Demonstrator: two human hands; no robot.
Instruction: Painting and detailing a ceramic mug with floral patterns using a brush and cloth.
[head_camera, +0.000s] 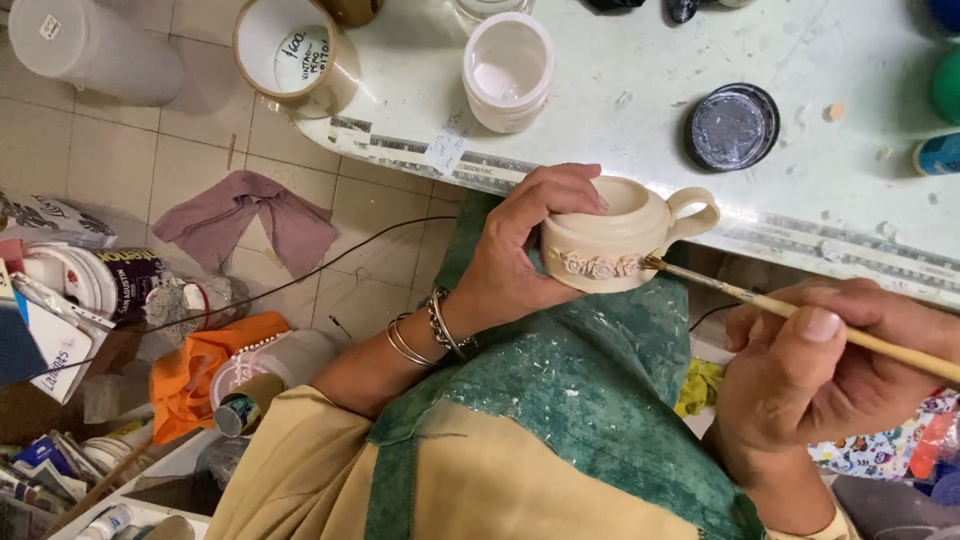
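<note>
The tabletop (640, 110), pale green and flecked with paint, runs off the frame above and to the right; the jars along its far edge are cut off and cannot be identified. On it stand an open white pot (507, 70) and, well apart, a round black lid (732, 126).

The left hand (520, 250) cups a small cream ceramic cup (615, 235) just in front of the tabletop edge, above the green apron. Fingers curl over the rim, thumb below. The piece looks unglazed: rigid, light, judged brittle. The looped handle and the raised row of small flowers appear the weakest points, so the body, as now gripped, is the sound place to hold. The far side and base are hidden by the palm.

The right hand (820, 370) pinches a thin wooden paintbrush (800, 312) between thumb and fingers; its tip touches the flower band. The shaft's rear end leaves the frame. Paint colour on the bristles cannot be made out.
</note>
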